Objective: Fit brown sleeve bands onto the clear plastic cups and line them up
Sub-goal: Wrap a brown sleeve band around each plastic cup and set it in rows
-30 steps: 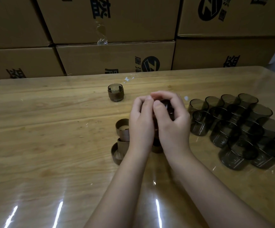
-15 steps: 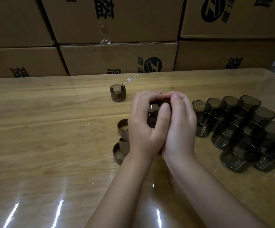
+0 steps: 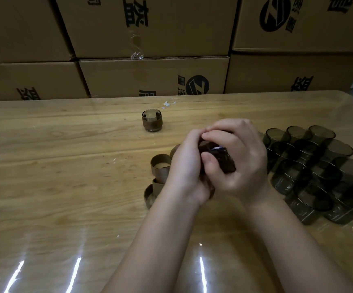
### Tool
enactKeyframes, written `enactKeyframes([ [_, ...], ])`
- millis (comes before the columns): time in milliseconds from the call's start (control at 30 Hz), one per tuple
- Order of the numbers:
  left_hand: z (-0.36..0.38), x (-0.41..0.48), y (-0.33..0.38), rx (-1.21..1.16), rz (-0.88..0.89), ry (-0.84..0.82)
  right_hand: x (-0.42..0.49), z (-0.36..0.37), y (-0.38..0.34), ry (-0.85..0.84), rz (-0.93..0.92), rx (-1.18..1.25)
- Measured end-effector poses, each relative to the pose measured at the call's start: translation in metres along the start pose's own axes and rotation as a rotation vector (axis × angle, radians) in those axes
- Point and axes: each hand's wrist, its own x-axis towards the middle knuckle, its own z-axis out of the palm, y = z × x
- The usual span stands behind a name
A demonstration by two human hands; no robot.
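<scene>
My left hand (image 3: 185,170) and my right hand (image 3: 237,159) are clasped together around one dark clear cup (image 3: 222,158) above the table's middle. The cup lies tilted between my fingers; whether a brown band is on it is hidden by my fingers. Several loose brown sleeve bands (image 3: 159,169) lie on the table just left of and under my left hand. One cup with a brown band (image 3: 152,120) stands upright farther back. A cluster of several bare dark cups (image 3: 319,170) stands to the right of my right hand.
The wooden table (image 3: 55,187) has a glossy clear cover. Stacked cardboard boxes (image 3: 150,77) form a wall along its far edge. A scrap of clear tape (image 3: 169,103) lies near that edge.
My hands have turned the cup between them, so its dark side now shows under my right fingers. The view has shifted slightly; the banded cup and loose bands have stayed put.
</scene>
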Motion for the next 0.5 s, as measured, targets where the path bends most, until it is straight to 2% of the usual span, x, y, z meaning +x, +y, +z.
enactKeyframes([
  [67,0.003,0.001,-0.006,-0.012,0.075,0.008,0.001,0.002,-0.003,0.038,0.132,0.057],
  [233,0.01,-0.001,-0.016,0.093,0.327,0.17,0.01,0.007,-0.022,0.094,0.53,0.332],
  [367,0.01,-0.003,-0.026,0.434,0.59,0.288,0.017,0.006,-0.036,0.194,0.972,0.652],
  [500,0.002,-0.002,-0.034,0.833,0.933,0.25,0.016,0.004,-0.035,0.258,1.416,0.957],
])
